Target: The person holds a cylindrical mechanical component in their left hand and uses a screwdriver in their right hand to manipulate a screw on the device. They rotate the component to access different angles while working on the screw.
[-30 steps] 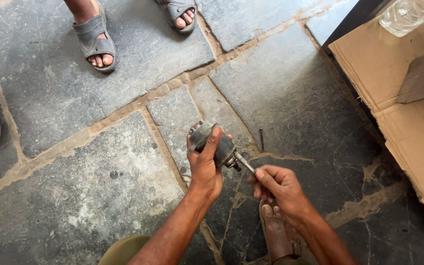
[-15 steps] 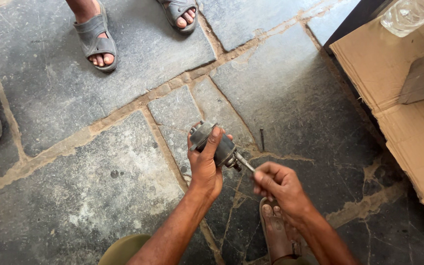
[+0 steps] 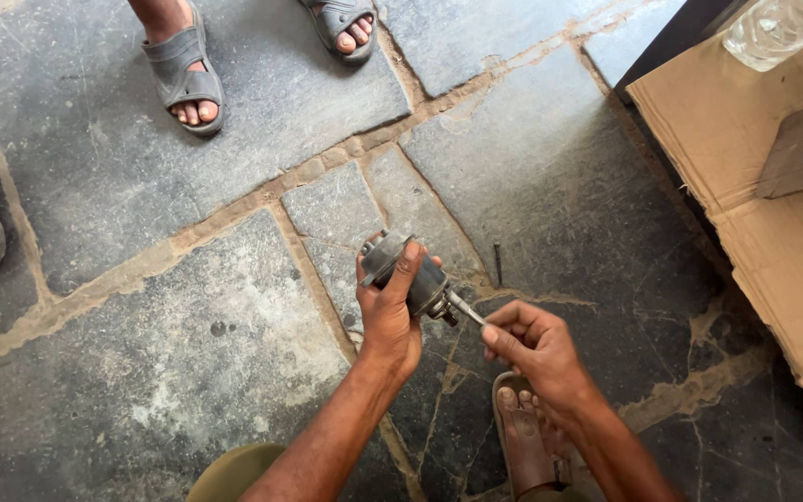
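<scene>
Your left hand (image 3: 390,316) is wrapped around a grey cylindrical metal part (image 3: 408,272), fingers closed over its body with the thumb up along its side, and it is held clear above the stone floor (image 3: 188,307), not resting on it. Your right hand (image 3: 536,349) has its fingers pinched shut on a thin metal tool (image 3: 464,308), whose tip meets the lower right end of the part; whether it sits in a screw head or a slot cannot be told at this size. Against the pictures of the second before, little has shifted: the part hangs in the same place over the floor joint, the left grip is unchanged, and the right hand has closed in only slightly toward the part, the tool staying on the same end. Judged from that, the work at that end is under way with no piece come free so far. A thin dark nail or pin (image 3: 497,264) lies on the floor just beyond the part, apart from both hands. Your sandalled foot (image 3: 524,444) sits directly under the right wrist. Another person's feet in grey sandals (image 3: 183,79) stand at the top of the view, well apart, and more footwear shows at the left edge. Flattened cardboard (image 3: 745,158) lies to the right, with a clear plastic bottle (image 3: 778,28) on it.
</scene>
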